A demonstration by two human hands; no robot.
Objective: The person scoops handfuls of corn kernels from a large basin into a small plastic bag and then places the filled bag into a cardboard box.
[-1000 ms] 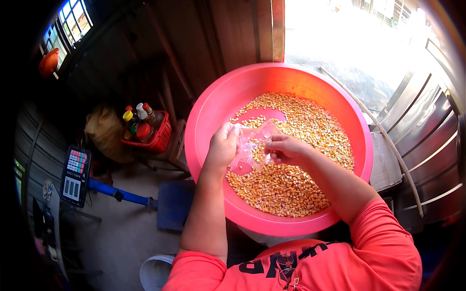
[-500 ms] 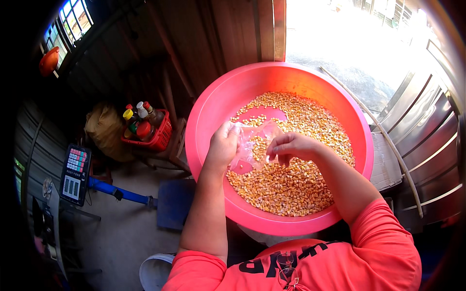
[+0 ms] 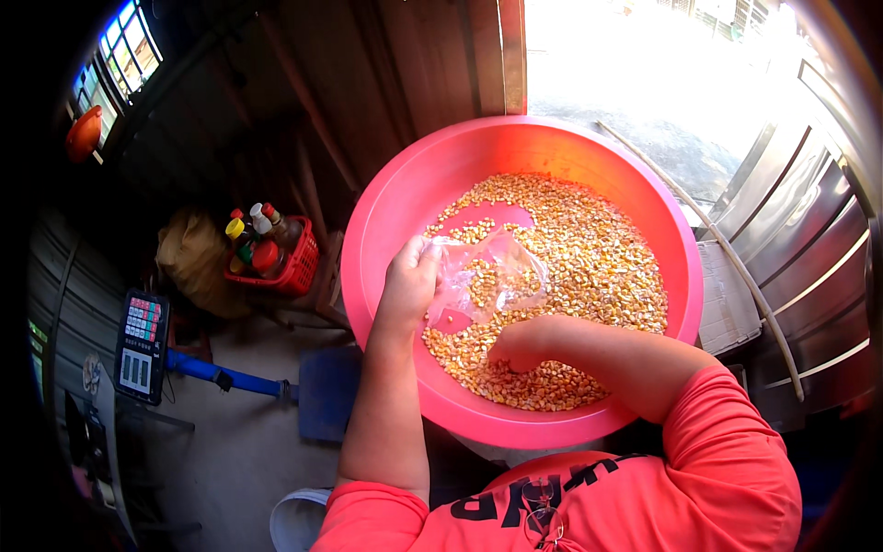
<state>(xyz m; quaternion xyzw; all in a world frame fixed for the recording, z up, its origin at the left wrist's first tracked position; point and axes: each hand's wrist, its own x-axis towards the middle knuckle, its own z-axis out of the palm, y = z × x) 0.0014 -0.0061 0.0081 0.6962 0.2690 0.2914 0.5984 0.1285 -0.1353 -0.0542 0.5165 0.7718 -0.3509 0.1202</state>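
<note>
A large pink tub (image 3: 386, 212) holds a broad layer of yellow corn kernels (image 3: 607, 248). Over the tub's left part, my left hand (image 3: 411, 279) pinches the edge of a clear plastic bag (image 3: 451, 290), which spreads out to the right above the corn. Kernels show through or behind the thin film; I cannot tell whether any lie inside. My right hand (image 3: 520, 345) is down at the kernels, just below the bag and apart from it. Its back faces up, and the fingertips are hidden by the hand and the corn.
Left of the tub stands a red basket (image 3: 299, 267) of bottles. A blue-armed scale with a display (image 3: 141, 345) and a blue platform (image 3: 328, 391) is at lower left, above a white bucket (image 3: 299, 520). A long stick (image 3: 727, 248) leans along the right side.
My right hand has moved down from beside the bag to the corn. The bag now spreads wider to the right, while my left hand keeps its hold, shifted slightly left.
</note>
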